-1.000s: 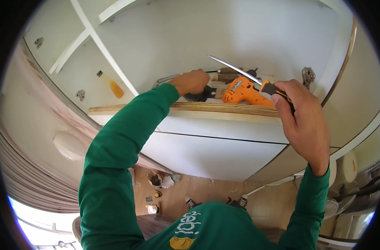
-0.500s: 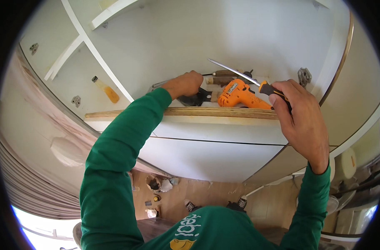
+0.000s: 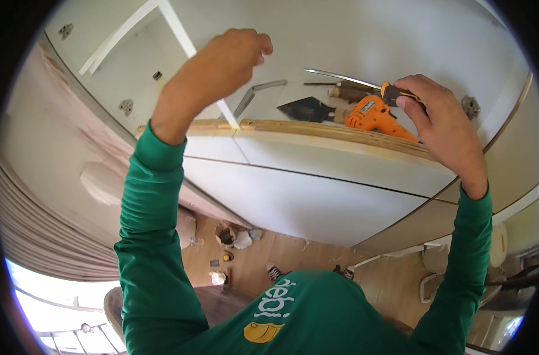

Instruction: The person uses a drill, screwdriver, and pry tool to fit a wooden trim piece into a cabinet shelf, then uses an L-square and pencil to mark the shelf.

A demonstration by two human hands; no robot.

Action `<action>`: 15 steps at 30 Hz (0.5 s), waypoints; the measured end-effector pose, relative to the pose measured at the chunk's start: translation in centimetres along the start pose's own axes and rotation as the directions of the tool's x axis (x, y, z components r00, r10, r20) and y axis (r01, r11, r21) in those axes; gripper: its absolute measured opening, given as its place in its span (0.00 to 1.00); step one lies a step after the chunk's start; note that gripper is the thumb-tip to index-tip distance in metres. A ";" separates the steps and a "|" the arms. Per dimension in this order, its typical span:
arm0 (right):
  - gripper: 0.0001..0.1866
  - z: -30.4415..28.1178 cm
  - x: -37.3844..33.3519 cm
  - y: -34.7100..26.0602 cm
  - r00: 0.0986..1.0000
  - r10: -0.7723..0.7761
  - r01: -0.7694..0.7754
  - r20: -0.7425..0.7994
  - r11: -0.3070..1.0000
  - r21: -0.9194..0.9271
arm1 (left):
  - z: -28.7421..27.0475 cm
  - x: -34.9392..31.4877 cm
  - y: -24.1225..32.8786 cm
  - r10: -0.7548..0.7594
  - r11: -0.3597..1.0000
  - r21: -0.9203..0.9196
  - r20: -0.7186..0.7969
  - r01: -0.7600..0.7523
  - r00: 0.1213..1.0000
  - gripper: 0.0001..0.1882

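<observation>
My right hand [image 3: 444,121] grips the black and yellow handle of a screwdriver [image 3: 346,77], whose metal shaft points left over the cabinet's bottom. Beneath it lies an orange pistol-shaped power tool [image 3: 376,116]. My left hand [image 3: 228,62] is raised in front of the white divider, fingers loosely bent, with nothing visible in them. A dark-bladed putty knife [image 3: 305,109] and a thin metal arm [image 3: 254,93] lie to its lower right. Behind my left forearm, only the dark cap [image 3: 157,75] of a small bottle shows.
A raw wooden edge [image 3: 334,131] runs along the cabinet front. White dividers [image 3: 177,26] split off compartments on the left. Metal hinges [image 3: 470,107] stick out at the sides. On the floor below lie a bucket [image 3: 225,235] and small items.
My left hand has lifted away from the tools and moved up and left, uncovering the putty knife and metal arm. My right hand still holds the screwdriver. The view has shifted.
</observation>
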State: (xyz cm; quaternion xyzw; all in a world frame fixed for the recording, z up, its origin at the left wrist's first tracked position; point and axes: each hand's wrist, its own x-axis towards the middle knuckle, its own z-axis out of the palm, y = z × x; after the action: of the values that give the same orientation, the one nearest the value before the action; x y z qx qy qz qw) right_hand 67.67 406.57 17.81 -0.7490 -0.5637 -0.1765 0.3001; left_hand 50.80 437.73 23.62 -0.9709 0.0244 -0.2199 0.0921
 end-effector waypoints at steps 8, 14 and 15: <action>0.11 4.3 2.4 0.1 0.982 -0.161 0.168 0.097 0.984 -0.068 | -1.7 -0.5 2.3 -0.044 0.986 0.164 0.279 -0.002 0.959 0.11; 0.15 6.6 3.4 -1.3 0.971 -0.115 0.111 0.211 0.993 0.031 | 0.7 -0.1 3.1 -0.155 0.850 0.509 0.487 -0.135 0.860 0.08; 0.15 6.5 3.3 -1.3 0.975 -0.122 0.114 0.185 0.992 0.054 | 0.6 -0.6 3.2 -0.041 0.804 0.539 0.470 -0.250 0.882 0.08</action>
State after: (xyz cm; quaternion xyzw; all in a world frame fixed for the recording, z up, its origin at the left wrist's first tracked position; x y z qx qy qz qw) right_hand 66.99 413.45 15.24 -0.7209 -0.6366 -0.1103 0.2507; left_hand 50.47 434.74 22.21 -0.9154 -0.0118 0.0250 0.4015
